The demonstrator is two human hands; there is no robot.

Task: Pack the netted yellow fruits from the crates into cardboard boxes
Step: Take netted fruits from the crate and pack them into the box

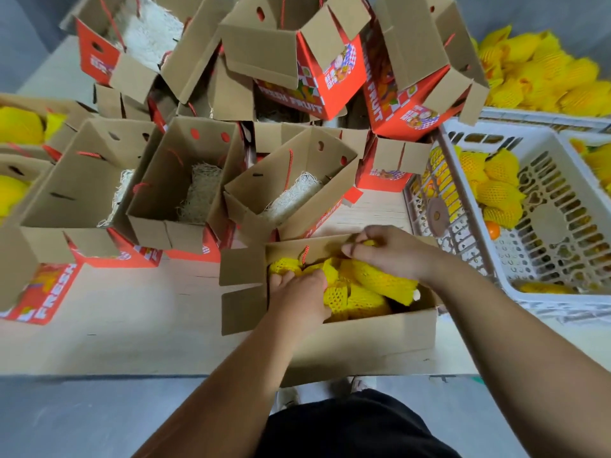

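An open cardboard box stands at the table's near edge, holding several fruits in yellow foam netting. My left hand reaches into the box's left side, fingers curled on a netted fruit. My right hand is at the box's far rim, its fingers pinching the yellow tip of another netted fruit. A white plastic crate to the right holds a few more netted fruits and one bare orange fruit.
Several open boxes with white shredded padding crowd the middle of the table; red printed boxes are stacked behind. Boxes at far left hold yellow fruit. A heap of netted fruits lies at back right. A second crate is at the right edge.
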